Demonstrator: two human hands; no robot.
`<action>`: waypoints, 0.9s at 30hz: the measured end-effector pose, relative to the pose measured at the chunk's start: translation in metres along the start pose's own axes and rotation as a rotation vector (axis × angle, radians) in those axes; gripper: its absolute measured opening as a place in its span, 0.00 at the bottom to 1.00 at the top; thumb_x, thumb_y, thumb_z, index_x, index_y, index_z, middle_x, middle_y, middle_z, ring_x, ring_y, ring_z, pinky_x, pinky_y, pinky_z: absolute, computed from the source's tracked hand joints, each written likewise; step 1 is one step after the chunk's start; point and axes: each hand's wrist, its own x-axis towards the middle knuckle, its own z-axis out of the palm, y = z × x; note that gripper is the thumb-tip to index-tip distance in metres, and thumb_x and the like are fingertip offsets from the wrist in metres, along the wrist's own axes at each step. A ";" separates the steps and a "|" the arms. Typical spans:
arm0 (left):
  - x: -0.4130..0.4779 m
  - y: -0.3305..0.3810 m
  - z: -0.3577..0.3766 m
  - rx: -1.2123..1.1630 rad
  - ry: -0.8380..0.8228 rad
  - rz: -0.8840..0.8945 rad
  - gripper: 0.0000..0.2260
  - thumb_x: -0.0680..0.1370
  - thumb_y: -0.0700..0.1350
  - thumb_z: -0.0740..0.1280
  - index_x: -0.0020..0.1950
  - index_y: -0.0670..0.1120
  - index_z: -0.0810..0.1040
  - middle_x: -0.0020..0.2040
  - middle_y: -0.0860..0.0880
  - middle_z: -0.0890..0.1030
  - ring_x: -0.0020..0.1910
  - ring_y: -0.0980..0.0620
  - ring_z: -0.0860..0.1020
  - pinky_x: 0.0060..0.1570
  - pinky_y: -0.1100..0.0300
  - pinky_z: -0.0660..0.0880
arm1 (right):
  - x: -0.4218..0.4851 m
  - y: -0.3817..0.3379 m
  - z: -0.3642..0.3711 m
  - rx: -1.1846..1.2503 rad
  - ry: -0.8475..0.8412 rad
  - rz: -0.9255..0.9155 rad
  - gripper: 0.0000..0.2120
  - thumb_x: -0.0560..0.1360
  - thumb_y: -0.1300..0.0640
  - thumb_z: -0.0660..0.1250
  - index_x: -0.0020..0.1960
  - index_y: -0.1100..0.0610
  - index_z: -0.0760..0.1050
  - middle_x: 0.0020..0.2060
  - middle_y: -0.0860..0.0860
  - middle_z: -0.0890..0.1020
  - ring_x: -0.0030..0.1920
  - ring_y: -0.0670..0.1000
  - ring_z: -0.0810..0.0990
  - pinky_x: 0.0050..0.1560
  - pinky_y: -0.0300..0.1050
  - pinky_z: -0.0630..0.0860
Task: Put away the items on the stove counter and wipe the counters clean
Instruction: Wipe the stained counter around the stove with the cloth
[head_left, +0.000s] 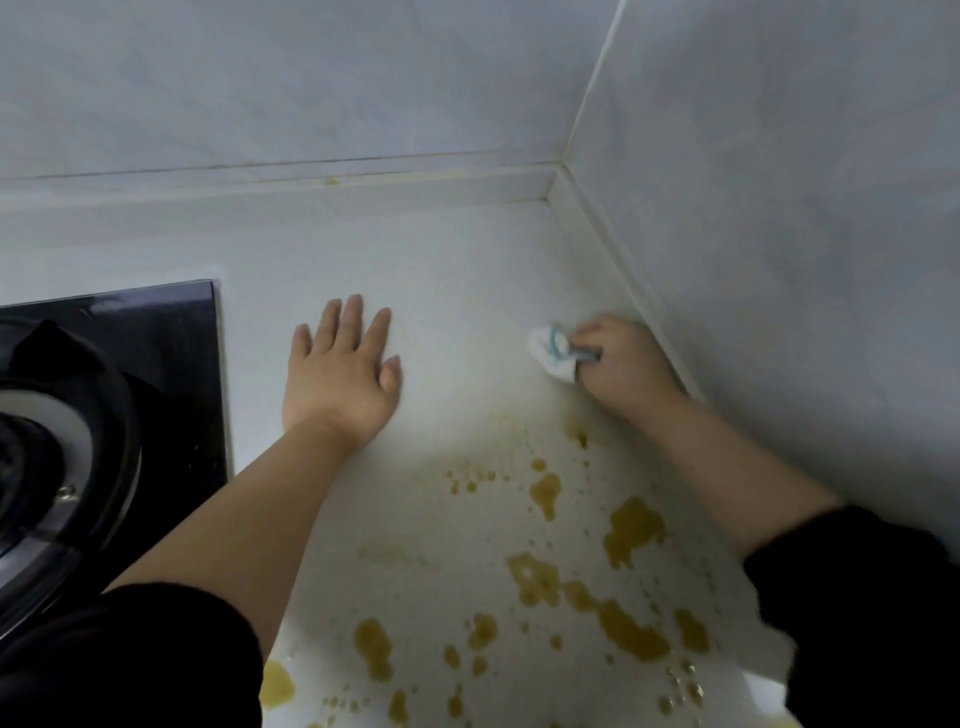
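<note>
The white counter (467, 270) fills the middle of the head view. My right hand (621, 366) grips a bunched white cloth with teal stripes (551, 349) and holds it down on the counter beside the right wall. My left hand (337, 371) lies flat on the counter, fingers straight and spread, palm down. Yellow-brown stains (613, 587) are spattered over the nearer part of the counter, between my two forearms. The strip by the far wall looks free of stains.
A black glass gas stove (171, 364) with a burner (47, 457) sits at the left, close to my left forearm. Pale tiled walls (779, 208) meet in a corner at the back right, closing the counter on two sides.
</note>
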 end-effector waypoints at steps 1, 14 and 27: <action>0.001 0.000 0.000 -0.002 0.005 0.001 0.26 0.81 0.54 0.46 0.78 0.51 0.49 0.79 0.47 0.47 0.77 0.47 0.44 0.74 0.47 0.46 | 0.026 0.001 0.003 -0.008 0.037 -0.022 0.19 0.69 0.44 0.71 0.30 0.57 0.75 0.29 0.55 0.73 0.31 0.54 0.72 0.34 0.45 0.70; 0.000 -0.002 -0.001 -0.045 -0.001 0.013 0.26 0.80 0.54 0.47 0.78 0.51 0.51 0.79 0.46 0.48 0.77 0.47 0.44 0.74 0.47 0.46 | -0.073 0.001 0.009 -0.022 -0.034 -0.147 0.10 0.69 0.59 0.65 0.44 0.63 0.82 0.40 0.55 0.79 0.42 0.51 0.74 0.42 0.38 0.69; -0.004 -0.003 -0.004 -0.079 -0.004 0.038 0.25 0.81 0.53 0.48 0.77 0.48 0.54 0.78 0.45 0.51 0.77 0.46 0.47 0.73 0.48 0.47 | -0.061 0.014 0.019 -0.316 0.169 0.008 0.14 0.72 0.54 0.57 0.42 0.61 0.78 0.39 0.56 0.79 0.32 0.59 0.77 0.29 0.42 0.69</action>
